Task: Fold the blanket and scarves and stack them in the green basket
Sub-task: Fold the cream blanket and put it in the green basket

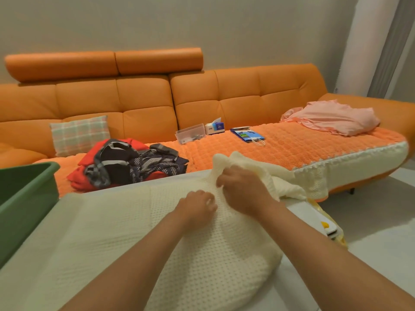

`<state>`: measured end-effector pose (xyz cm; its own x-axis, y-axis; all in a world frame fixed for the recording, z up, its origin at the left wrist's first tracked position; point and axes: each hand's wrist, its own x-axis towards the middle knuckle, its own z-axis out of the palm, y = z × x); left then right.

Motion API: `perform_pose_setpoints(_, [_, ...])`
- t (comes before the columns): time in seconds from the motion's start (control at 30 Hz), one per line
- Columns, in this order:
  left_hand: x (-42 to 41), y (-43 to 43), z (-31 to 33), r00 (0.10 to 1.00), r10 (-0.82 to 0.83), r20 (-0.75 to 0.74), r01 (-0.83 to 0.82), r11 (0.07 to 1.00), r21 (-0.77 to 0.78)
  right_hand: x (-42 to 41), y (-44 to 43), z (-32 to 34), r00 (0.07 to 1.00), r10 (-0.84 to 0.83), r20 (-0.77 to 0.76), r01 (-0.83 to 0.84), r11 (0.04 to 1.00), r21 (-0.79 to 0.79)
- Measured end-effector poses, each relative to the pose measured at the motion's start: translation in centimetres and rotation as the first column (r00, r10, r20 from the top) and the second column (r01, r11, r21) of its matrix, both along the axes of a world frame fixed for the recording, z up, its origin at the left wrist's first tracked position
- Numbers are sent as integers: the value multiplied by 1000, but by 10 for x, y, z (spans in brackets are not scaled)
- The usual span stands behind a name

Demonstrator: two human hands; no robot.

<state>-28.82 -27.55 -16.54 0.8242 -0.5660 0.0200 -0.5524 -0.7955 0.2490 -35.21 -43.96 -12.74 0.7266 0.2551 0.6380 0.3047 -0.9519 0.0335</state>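
Observation:
A cream waffle-knit blanket [107, 232] lies spread over the low table in front of me, bunched at its far right corner. My right hand [243, 188] pinches a raised fold of it near the far edge. My left hand [197, 206] grips the cloth just beside it, fingers curled in. A heap of scarves [125, 164], red, dark striped and grey, sits on the sofa seat behind the table. The green basket [24, 198] stands at the left, only partly in view.
An orange sofa [202, 97] runs across the back. On it lie a plaid cushion [79, 134], a clear plastic box [189, 133], a tissue box [215, 126], a blue paper bag [247, 134] and a pink cloth [332, 117]. A yellow and white object [325, 223] sits right of the table.

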Motion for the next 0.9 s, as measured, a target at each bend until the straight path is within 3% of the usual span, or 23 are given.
perform_pose_setpoints(0.03, [-3,5,-5,997,-60,-48,62,998,32,-3,7,-6,981,-19,-193,15,1000,-22])
perform_pose_setpoints(0.1, [-10,15,-9,990,-82,-111,79,996,-29,-6,9,-23,854,-234,-466,165,969,-184])
perform_pose_setpoints(0.17, [-18,24,-6,1000,-14,-19,12,995,-102,-8,2,-33,767,-376,-520,241,920,-309])
perform_pose_setpoints(0.27, [-34,43,-3,974,12,224,5,997,-72,-8,0,-34,729,-418,-542,265,903,-339])
perform_pose_setpoints(0.33, [-42,61,-5,968,-16,251,26,999,-34,-9,13,-29,730,-401,-553,233,907,-350])
perform_pose_setpoints(0.43, [-56,91,-4,985,10,171,1,998,-66,-15,45,-19,776,-318,-544,142,930,-340])
perform_pose_setpoints(0.53, [-68,130,4,971,118,209,-109,992,-55,-25,88,-11,796,-163,-583,63,980,-188])
perform_pose_setpoints(0.6, [-78,162,11,940,228,255,-235,972,-5,-35,120,-8,748,-40,-662,28,999,-30])
perform_pose_setpoints(0.7, [-103,215,18,879,387,281,-433,892,128,-53,166,-10,673,82,-735,-15,995,98])
perform_pose_setpoints(0.9, [-144,291,18,758,604,245,-652,715,254,-88,239,-32,655,72,-752,-58,997,45])
